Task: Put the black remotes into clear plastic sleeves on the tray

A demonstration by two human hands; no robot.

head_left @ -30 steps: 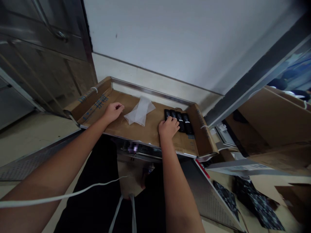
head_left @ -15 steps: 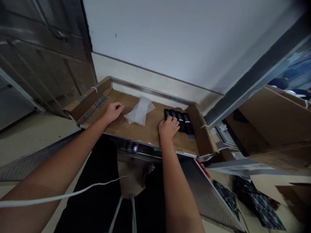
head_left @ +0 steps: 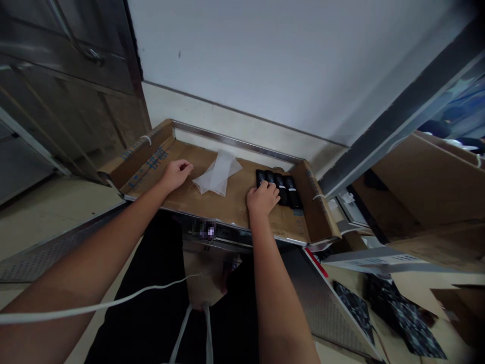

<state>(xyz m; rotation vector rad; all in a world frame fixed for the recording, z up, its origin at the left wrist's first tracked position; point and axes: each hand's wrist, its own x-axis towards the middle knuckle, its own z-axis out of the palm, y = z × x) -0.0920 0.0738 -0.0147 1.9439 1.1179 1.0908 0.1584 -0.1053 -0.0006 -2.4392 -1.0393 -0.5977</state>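
Note:
My left hand (head_left: pixel 177 173) rests on the cardboard lining at the left of a shallow tray (head_left: pixel 242 207). Its fingers are loosely curled together, and nothing shows in them. To its right, apart from it, lie thin translucent white plastic bags (head_left: pixel 219 174), overlapping. My right hand (head_left: pixel 264 196) is curled over the near ends of the leftmost items in a row of several black oblong items (head_left: pixel 292 192) with white bands. The fingers touch them; the palm hides part of the row, and their exact kind is unclear.
Cardboard side walls (head_left: pixel 318 202) close the tray's two ends. A white wall (head_left: pixel 242 65) stands behind it, and a metal door (head_left: pixel 68 76) is at the left. A white cord (head_left: pixel 113 302) crosses above my lap. Large cardboard boxes (head_left: pixel 428 187) stand at the right.

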